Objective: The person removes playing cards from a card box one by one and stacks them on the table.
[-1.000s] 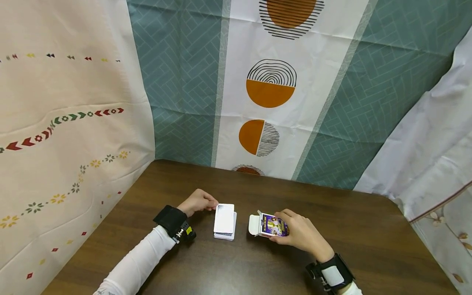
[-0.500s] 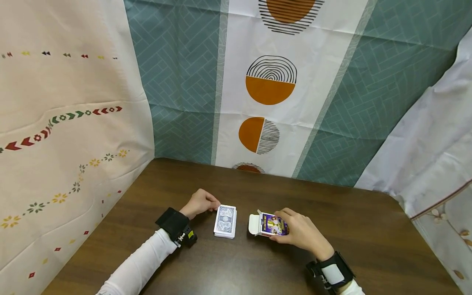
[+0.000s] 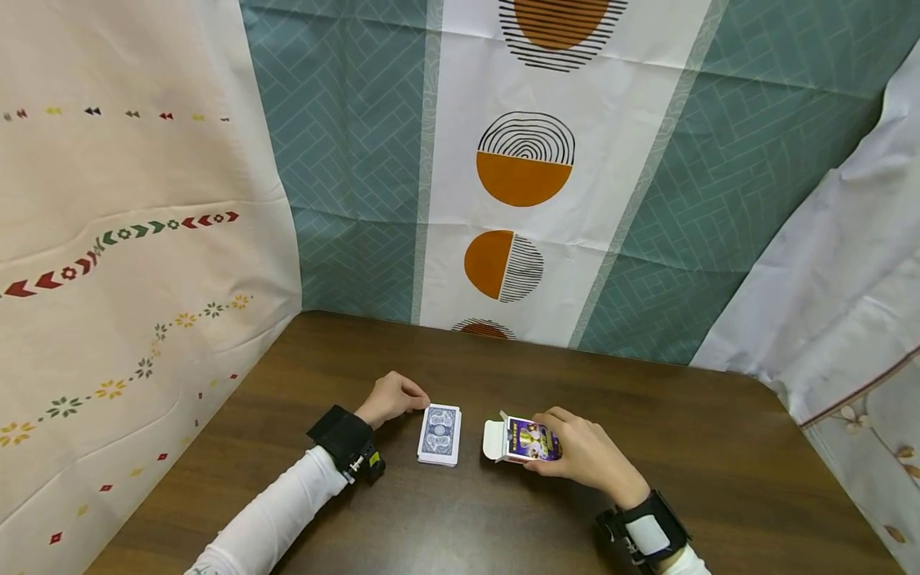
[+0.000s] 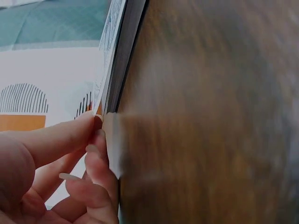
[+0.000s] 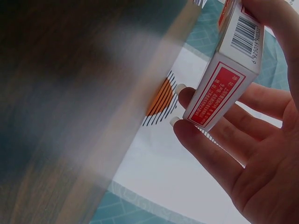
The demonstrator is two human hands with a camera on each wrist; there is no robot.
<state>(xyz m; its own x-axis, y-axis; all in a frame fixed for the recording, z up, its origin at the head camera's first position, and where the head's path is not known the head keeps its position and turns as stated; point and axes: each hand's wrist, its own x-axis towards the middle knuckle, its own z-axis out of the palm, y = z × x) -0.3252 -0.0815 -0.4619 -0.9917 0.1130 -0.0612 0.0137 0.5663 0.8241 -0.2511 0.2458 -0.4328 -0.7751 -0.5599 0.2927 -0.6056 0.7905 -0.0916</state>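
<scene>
A deck of playing cards (image 3: 438,439) lies on the table, a blue patterned back facing up. My left hand (image 3: 395,397) is at its far left corner. Thumb and fingertip (image 4: 88,119) pinch the corner of a playing card (image 4: 106,60) at the top of the deck, as the left wrist view shows. How many cards are pinched I cannot tell. To the right, my right hand (image 3: 585,451) grips a purple and white card box (image 3: 533,439) between thumb and fingers. Its flap stands open toward the deck. The box's barcode and red label (image 5: 217,95) show in the right wrist view.
The brown wooden table (image 3: 460,519) reaches back to a teal and white patterned curtain (image 3: 503,200). Cream cloth (image 3: 144,335) hangs along the left side and white cloth (image 3: 848,303) along the right.
One second ago a white card face lay uppermost on the deck; now a blue back does. The left hand has shifted slightly right. The right hand and box have stayed nearly still.
</scene>
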